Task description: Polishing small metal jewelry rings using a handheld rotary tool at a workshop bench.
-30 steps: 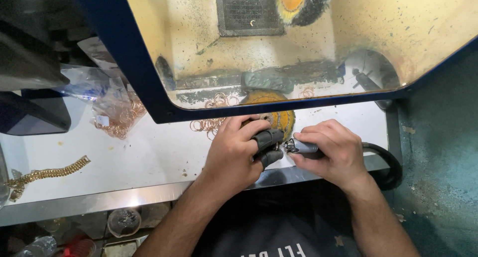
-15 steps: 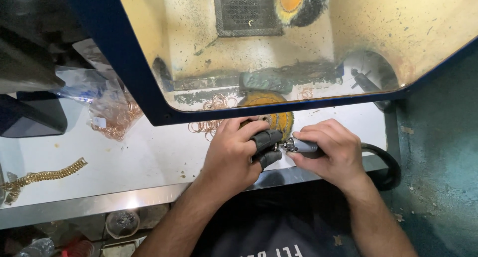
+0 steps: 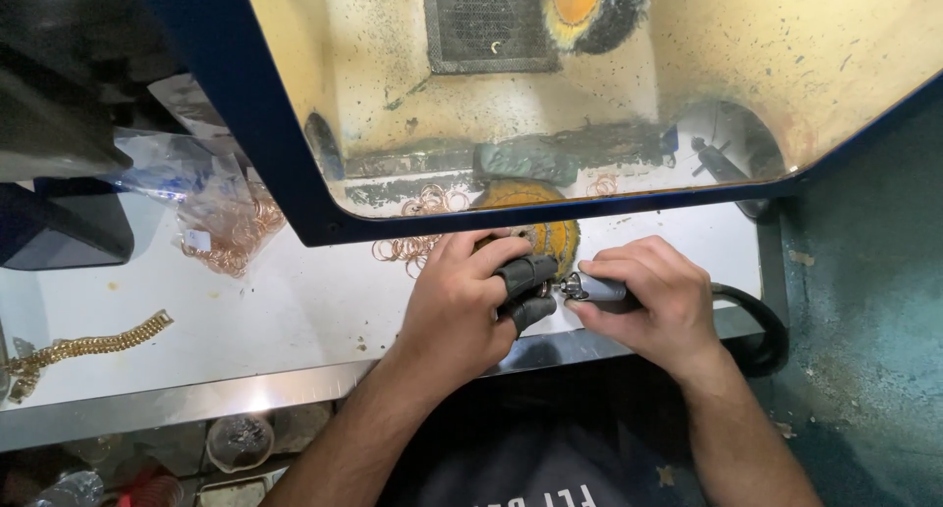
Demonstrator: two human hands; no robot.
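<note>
My right hand (image 3: 653,301) grips a slim grey rotary handpiece (image 3: 592,289) whose black cable (image 3: 761,325) loops off to the right. Its tip points left at a small piece pinched in my left hand (image 3: 462,301), whose thumb and forefinger wear black finger covers (image 3: 526,276). The pinched piece itself is too small to make out. Both hands rest on the white bench top (image 3: 295,320), just in front of a yellow buffing wheel (image 3: 545,232).
A blue-framed clear shield (image 3: 295,173) stands over the dusty polishing bay, with a second yellow wheel (image 3: 589,6) and a vent grille (image 3: 486,21) behind. Copper-coloured rings (image 3: 403,247) lie loose, more sit in a plastic bag (image 3: 226,227). A gold chain bracelet (image 3: 88,348) lies at left.
</note>
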